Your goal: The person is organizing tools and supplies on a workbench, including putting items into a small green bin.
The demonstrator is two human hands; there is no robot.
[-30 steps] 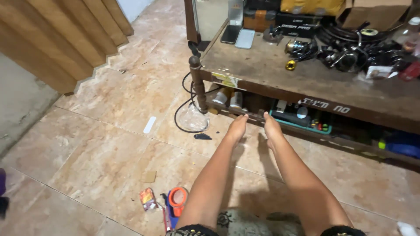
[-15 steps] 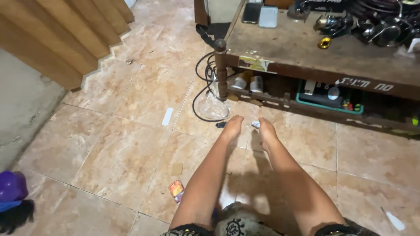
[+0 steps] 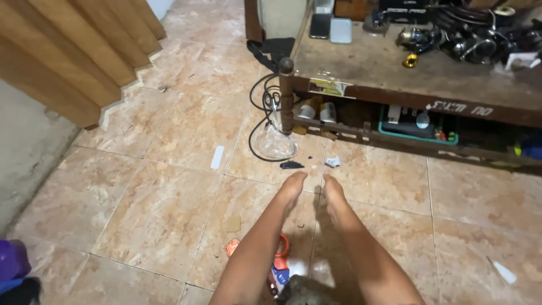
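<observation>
Neither of the person's hands is in shot, only two bare legs stretched out over the floor tiles [image 3: 169, 192], so I can't tell whether either grip is clenched or loose. What's changed in the last second: the left foot [image 3: 293, 183] and right foot [image 3: 330, 189] were almost at the low shelf [image 3: 361, 133] under the tabletop [image 3: 361, 62], and now they sit well back from it. The black scrap [image 3: 291, 165] and white crumpled bit [image 3: 332, 162] lie beyond the toes. The orange-ringed tool [image 3: 280, 248] lies on the floor under the left leg, beside a red packet [image 3: 232, 246], and looks like the closest thing within reach.
</observation>
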